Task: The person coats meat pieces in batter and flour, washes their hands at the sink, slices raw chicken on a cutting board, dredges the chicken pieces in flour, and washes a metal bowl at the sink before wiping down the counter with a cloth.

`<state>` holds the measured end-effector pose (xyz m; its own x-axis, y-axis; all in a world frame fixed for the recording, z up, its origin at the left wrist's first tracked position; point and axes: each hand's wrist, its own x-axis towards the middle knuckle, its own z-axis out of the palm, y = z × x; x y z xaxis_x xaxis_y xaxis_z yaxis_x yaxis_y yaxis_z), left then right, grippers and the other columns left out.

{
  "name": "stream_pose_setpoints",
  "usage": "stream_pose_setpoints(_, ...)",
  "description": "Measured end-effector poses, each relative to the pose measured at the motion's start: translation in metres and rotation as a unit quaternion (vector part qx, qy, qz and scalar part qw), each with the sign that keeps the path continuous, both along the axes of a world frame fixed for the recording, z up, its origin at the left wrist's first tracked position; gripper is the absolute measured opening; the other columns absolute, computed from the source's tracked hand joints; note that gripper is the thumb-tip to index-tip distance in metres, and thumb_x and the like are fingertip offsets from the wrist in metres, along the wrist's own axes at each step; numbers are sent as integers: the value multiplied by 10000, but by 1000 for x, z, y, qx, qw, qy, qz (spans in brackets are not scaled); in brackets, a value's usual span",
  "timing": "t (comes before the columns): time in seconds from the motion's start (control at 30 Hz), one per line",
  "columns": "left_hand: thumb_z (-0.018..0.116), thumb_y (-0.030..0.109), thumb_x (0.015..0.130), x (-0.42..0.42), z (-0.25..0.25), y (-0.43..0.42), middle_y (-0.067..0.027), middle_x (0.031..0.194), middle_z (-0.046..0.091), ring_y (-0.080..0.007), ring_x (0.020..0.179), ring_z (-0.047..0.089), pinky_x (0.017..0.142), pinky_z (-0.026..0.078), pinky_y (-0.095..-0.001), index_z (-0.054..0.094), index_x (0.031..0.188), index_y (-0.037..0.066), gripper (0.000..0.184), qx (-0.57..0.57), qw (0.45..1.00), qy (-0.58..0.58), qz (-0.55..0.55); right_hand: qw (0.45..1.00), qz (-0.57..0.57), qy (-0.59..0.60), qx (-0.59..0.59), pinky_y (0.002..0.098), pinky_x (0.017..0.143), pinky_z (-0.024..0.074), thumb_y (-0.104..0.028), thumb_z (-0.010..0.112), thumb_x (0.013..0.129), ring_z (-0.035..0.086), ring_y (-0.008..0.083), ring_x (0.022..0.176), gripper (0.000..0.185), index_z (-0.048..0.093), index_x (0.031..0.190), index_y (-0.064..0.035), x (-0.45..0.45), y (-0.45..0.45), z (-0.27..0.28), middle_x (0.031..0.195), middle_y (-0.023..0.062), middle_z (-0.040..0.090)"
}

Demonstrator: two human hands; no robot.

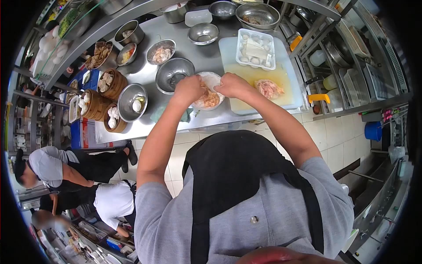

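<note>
Both hands are at a white bowl [208,79] holding pieces of raw meat [212,99] on the steel table. My left hand [190,90] is over the bowl's left side, its fingers bent down at the meat; what they grip is hidden. My right hand [235,85] has its fingers closed at the bowl's right rim, seemingly pinching the rim or something pale there. An empty steel bowl [169,75] stands just left of my left hand. Right of my right hand, raw meat [269,89] lies on a wet cutting board [285,70].
A white tray of round items [256,49] sits on the board. Steel bowls [203,33] stand behind. Bamboo steamers [113,83] and a bowl with an egg-like item [133,103] are at the left. A yellow-handled knife [319,98] is at the right. Other people [52,165] stand lower left.
</note>
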<state>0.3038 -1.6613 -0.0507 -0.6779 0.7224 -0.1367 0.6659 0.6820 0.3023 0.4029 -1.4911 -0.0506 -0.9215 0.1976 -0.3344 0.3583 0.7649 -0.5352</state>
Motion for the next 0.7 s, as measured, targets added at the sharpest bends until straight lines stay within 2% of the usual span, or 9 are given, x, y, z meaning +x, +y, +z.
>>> stream_pose_setpoints(0.03,730,225,783,2,-2,2,-194,943,720,-364,904,694,816,544,-453,705,1024,39,305,0,1000,0,-2,1000,-2,0,0,453,726,539,-382,674,796,692,373,814,429,716,840,43,2,1,8,858,257,688)
stream_pose_setpoints(0.1,721,242,783,8,-1,2,-199,944,713,-347,915,697,830,547,-459,717,975,71,258,12,993,112,-25,1000,-10,11,-10,451,739,538,-381,666,822,687,371,823,409,712,858,24,10,3,22,870,243,694)
stream_pose_setpoints(0.23,684,190,793,12,4,1,-175,1009,720,-341,895,708,802,564,-439,724,946,46,213,6,986,122,-116,994,-50,101,-2,455,747,529,-381,656,838,681,368,796,391,704,847,7,38,24,20,841,221,694)
stream_pose_setpoints(0.3,638,183,813,10,-15,5,-180,904,717,-353,896,689,818,545,-457,745,918,88,178,-43,993,61,-90,984,-102,144,1,423,710,520,-358,668,860,668,353,720,375,666,788,10,52,43,13,714,193,663)
stream_pose_setpoints(0.43,630,167,804,9,-31,3,-178,881,718,-350,885,691,813,545,-454,760,900,93,179,-8,996,27,-87,977,-148,155,12,394,687,523,-335,668,881,682,303,703,362,649,804,19,85,70,10,701,168,670)
stream_pose_setpoints(0.5,635,170,791,15,-19,3,-185,891,718,-350,875,690,817,539,-449,770,915,100,196,22,994,11,-102,970,-210,110,-61,401,691,523,-357,645,859,684,324,732,374,662,807,13,98,86,2,765,187,681)
stream_pose_setpoints(0.63,639,153,771,28,-11,2,-195,885,712,-359,864,685,816,532,-449,760,898,84,188,-32,992,-47,-109,950,-236,152,-139,390,673,517,-334,650,859,680,295,700,342,661,815,4,124,94,-7,746,178,676)
stream_pose_setpoints(0.7,637,124,748,26,-11,4,-197,849,700,-372,848,676,801,527,-454,722,860,58,156,-10,992,-54,-110,952,-240,169,-87,332,614,483,-292,667,906,617,179,630,351,637,781,34,130,95,-6,674,108,643)
